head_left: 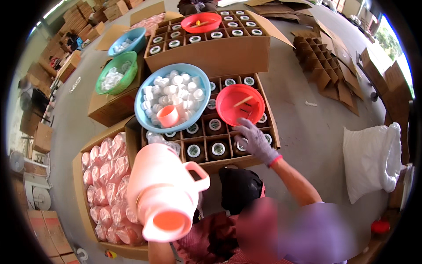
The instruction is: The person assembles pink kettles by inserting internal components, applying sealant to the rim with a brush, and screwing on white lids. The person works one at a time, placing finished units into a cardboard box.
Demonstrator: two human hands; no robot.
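Note:
A pink vacuum jug (165, 185) with a side handle and pouring spout is held up close, its open mouth tilted down towards me. My left forearm (161, 253) runs up beneath it; the fingers are hidden behind the jug. My right hand (257, 143), in a grey glove with a red cuff, stretches over the near right of the compartmented carton (228, 166). Its fingers look apart with nothing in them, just by the rim of a red bowl (224, 108). In that bowl lie a wooden stick (243, 101) and small dark bits. Several bottle-like necks with white rims stand in the carton.
A blue basin (140, 108) holds white caps and a pink cup (168, 116). Left is a carton (83, 193) of bagged pink pieces. Farther back are a green basin (134, 72), another divided carton (211, 55) and a person (198, 6). A white sack (367, 158) stands right.

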